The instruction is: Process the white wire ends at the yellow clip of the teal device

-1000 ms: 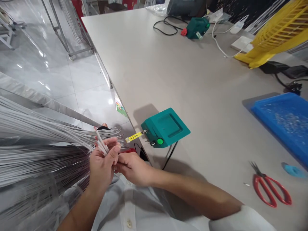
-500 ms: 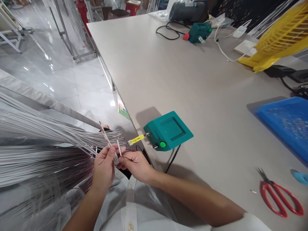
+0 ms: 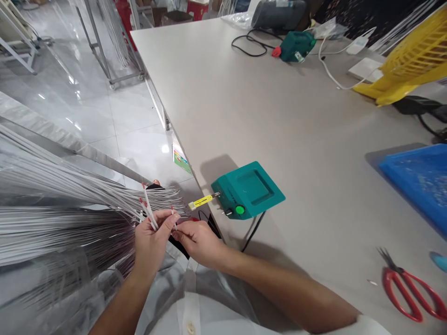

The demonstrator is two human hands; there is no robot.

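Several white wires (image 3: 149, 211) with red tips stand up out of my left hand (image 3: 150, 244), whose fingers are closed around them. Its thumb presses toward one single white wire (image 3: 172, 212), also red at the top. My right hand (image 3: 199, 239) is closed, with thumb and forefinger pinching the lower end of that single wire. Both hands meet in front of my body, just off the table's left edge. Beyond them a green box-shaped device (image 3: 247, 188) rests on the table, with a yellow piece (image 3: 200, 202) sticking out over the edge toward my hands.
A large bundle of white wires (image 3: 77, 174) lies to the left, its ends near my hands. Red-handled scissors (image 3: 407, 288) and a blue tray (image 3: 419, 172) are on the right of the table (image 3: 279, 116). A yellow fan (image 3: 415, 56) and second green device (image 3: 296, 46) stand farther back.
My left thumb has moved right, onto the single wire, which now shows less above the fingers. The other wires in my left hand have shifted left and spread. The view has shifted slightly.
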